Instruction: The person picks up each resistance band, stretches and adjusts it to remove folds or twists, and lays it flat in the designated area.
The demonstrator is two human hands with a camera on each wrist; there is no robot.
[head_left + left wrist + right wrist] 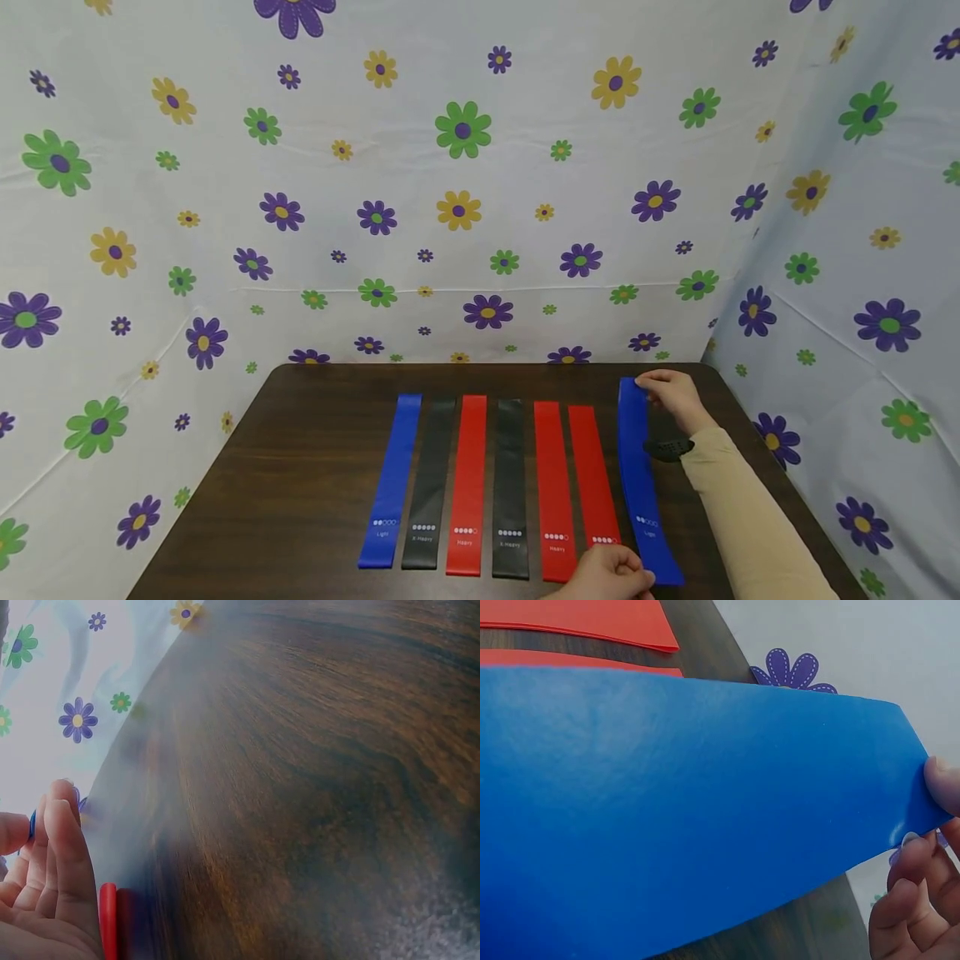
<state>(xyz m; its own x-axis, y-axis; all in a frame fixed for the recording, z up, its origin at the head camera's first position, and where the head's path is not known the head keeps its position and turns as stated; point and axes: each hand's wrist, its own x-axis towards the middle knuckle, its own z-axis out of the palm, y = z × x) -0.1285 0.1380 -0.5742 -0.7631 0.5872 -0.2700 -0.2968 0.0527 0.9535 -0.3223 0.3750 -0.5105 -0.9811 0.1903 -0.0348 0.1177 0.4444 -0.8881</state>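
Note:
At the right end of a row of flat loop resistance bands, a blue band marked as light (636,467) is held at both ends. My right hand (672,397) pinches its far end between thumb and fingers. Near the front, my left hand (611,575) pinches the near end at its left edge. In the right wrist view the blue band (705,802) spans most of the picture, its far end raised off the table. Only a thin blue edge shows between left thumb and finger in the left wrist view. Beside the left hand lies a red band (592,467), its near end partly covered.
Left of these lie a red band (553,492), a black band (511,483), another red band (467,475), another black band (431,483) and a blue band (392,475). They rest on a dark wooden table (300,483), with a flowered cloth (525,167) behind and at the sides.

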